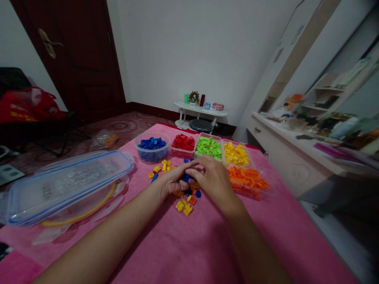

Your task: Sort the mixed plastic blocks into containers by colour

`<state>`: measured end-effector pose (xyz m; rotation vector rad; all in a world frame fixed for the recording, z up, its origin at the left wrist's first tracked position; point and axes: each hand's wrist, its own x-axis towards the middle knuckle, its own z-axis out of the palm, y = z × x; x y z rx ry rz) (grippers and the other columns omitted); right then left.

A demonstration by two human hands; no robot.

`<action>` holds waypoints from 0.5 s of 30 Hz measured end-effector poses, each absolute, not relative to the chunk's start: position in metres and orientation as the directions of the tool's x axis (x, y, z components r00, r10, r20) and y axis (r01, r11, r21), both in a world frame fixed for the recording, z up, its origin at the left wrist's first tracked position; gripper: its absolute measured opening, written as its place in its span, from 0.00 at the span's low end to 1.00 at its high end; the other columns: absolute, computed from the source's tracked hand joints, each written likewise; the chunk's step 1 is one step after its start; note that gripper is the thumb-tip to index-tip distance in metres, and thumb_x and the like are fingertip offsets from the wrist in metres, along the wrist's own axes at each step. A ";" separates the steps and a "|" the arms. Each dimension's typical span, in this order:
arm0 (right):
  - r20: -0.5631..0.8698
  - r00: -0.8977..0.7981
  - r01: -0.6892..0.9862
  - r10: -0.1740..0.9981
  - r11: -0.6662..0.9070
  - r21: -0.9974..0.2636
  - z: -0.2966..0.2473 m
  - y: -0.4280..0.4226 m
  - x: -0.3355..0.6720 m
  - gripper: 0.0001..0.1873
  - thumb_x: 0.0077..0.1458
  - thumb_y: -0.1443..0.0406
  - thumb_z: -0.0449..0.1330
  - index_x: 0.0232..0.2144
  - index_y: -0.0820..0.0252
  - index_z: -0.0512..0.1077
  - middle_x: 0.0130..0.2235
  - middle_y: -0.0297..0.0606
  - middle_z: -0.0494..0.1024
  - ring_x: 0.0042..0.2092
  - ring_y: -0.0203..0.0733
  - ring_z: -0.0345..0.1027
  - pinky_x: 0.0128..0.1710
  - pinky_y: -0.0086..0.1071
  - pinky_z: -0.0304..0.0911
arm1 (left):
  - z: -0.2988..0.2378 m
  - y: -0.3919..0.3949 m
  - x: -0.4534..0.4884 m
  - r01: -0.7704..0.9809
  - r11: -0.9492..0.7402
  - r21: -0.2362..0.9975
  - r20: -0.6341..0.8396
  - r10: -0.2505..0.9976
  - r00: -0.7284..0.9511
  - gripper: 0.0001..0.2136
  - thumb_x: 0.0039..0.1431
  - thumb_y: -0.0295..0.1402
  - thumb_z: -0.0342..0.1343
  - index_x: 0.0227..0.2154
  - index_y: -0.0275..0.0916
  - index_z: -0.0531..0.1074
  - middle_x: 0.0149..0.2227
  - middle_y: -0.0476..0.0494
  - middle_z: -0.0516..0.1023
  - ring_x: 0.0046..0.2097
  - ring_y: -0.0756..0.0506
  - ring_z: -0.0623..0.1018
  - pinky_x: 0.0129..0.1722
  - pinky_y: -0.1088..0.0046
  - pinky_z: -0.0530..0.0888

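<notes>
My left hand (177,180) is turned palm up over a loose pile of toy bricks, fingers curled around a few blue bricks (186,178). Close against it, my right hand (213,175) arches over the left fingers, its thumb and fingertips drawn together. What its fingertips hold, if anything, is hidden. Beneath and around both hands lie yellow bricks (184,206), an orange brick (193,200) and small blue pieces (198,193). More yellow pieces (164,165) are scattered beyond my left wrist.
Behind the pile stand clear tubs of blue bricks (152,144), red bricks (183,142), green bricks (209,147) and yellow bricks (236,154). Orange bricks (248,179) fill a tub at right. Stacked plastic lids (71,185) lie left on the pink cloth (177,248).
</notes>
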<state>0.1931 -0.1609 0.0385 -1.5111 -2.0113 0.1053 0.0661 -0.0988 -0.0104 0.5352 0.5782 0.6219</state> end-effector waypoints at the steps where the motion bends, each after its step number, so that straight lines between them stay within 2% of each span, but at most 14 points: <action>1: 0.439 -0.150 0.840 0.886 0.348 -0.416 0.040 -0.161 0.194 0.07 0.53 0.60 0.61 0.33 0.57 0.75 0.37 0.36 0.75 0.38 0.38 0.67 0.39 0.29 0.58 | -0.010 -0.096 0.064 -0.361 0.696 0.621 -0.321 0.646 0.693 0.06 0.55 0.30 0.58 0.28 0.33 0.70 0.18 0.50 0.67 0.15 0.56 0.65 0.09 0.88 0.49; 3: 0.476 -0.137 0.826 0.868 0.366 -0.428 0.043 -0.162 0.195 0.07 0.54 0.61 0.60 0.33 0.57 0.75 0.37 0.36 0.75 0.38 0.37 0.67 0.38 0.29 0.58 | -0.006 -0.091 0.056 -0.341 0.664 0.665 -0.288 0.650 0.704 0.04 0.55 0.29 0.57 0.30 0.33 0.70 0.19 0.51 0.65 0.15 0.57 0.64 0.09 0.89 0.47; 4: 0.490 -0.136 0.819 0.861 0.376 -0.434 0.044 -0.162 0.196 0.07 0.55 0.61 0.59 0.33 0.57 0.75 0.37 0.36 0.75 0.37 0.37 0.67 0.37 0.29 0.58 | -0.003 -0.087 0.051 -0.362 0.611 0.704 -0.260 0.696 0.669 0.04 0.54 0.29 0.58 0.31 0.33 0.71 0.20 0.51 0.66 0.16 0.58 0.63 0.09 0.90 0.48; 7: 0.500 -0.134 0.810 0.855 0.385 -0.442 0.045 -0.160 0.199 0.07 0.56 0.62 0.58 0.31 0.57 0.75 0.35 0.37 0.75 0.36 0.37 0.67 0.36 0.30 0.59 | 0.013 -0.073 0.034 -0.449 0.344 0.824 -0.141 0.894 0.426 0.05 0.52 0.29 0.58 0.31 0.31 0.71 0.23 0.49 0.67 0.17 0.58 0.62 0.10 0.89 0.49; 9: 0.499 -0.121 0.813 0.858 0.373 -0.446 0.044 -0.158 0.202 0.07 0.55 0.62 0.59 0.31 0.57 0.76 0.35 0.36 0.75 0.35 0.37 0.67 0.35 0.30 0.59 | 0.025 -0.058 0.021 -0.442 0.088 0.893 -0.003 0.982 0.190 0.05 0.52 0.30 0.57 0.29 0.31 0.71 0.23 0.49 0.68 0.18 0.58 0.63 0.11 0.88 0.51; 11: 0.511 -0.104 0.810 0.853 0.371 -0.453 0.042 -0.156 0.205 0.06 0.55 0.63 0.59 0.31 0.56 0.76 0.35 0.36 0.75 0.36 0.37 0.67 0.35 0.30 0.59 | 0.034 -0.037 0.008 -0.295 -0.160 0.942 0.152 0.987 -0.049 0.06 0.52 0.30 0.55 0.28 0.32 0.72 0.24 0.48 0.69 0.19 0.57 0.65 0.13 0.87 0.55; 12: 0.519 -0.099 0.809 0.849 0.373 -0.455 0.041 -0.154 0.207 0.06 0.55 0.63 0.58 0.31 0.56 0.76 0.35 0.35 0.76 0.36 0.37 0.67 0.35 0.30 0.59 | 0.037 -0.026 0.001 -0.174 -0.225 0.959 0.202 0.969 -0.140 0.06 0.52 0.31 0.54 0.28 0.32 0.72 0.24 0.48 0.70 0.20 0.57 0.66 0.15 0.86 0.58; 13: 0.526 -0.096 0.808 0.845 0.374 -0.455 0.041 -0.153 0.209 0.06 0.55 0.64 0.58 0.31 0.56 0.76 0.35 0.35 0.76 0.36 0.37 0.68 0.35 0.30 0.59 | 0.039 -0.015 -0.006 -0.056 -0.245 0.968 0.230 0.953 -0.196 0.06 0.52 0.31 0.54 0.28 0.33 0.73 0.24 0.48 0.71 0.21 0.56 0.67 0.17 0.84 0.61; 15: 0.523 -0.088 0.818 0.848 0.361 -0.448 0.040 -0.151 0.212 0.07 0.55 0.64 0.58 0.30 0.56 0.76 0.34 0.36 0.76 0.36 0.37 0.68 0.35 0.30 0.59 | 0.041 0.003 -0.017 0.181 -0.215 0.960 0.249 0.948 -0.199 0.06 0.52 0.31 0.55 0.27 0.33 0.73 0.23 0.47 0.72 0.23 0.53 0.69 0.22 0.81 0.65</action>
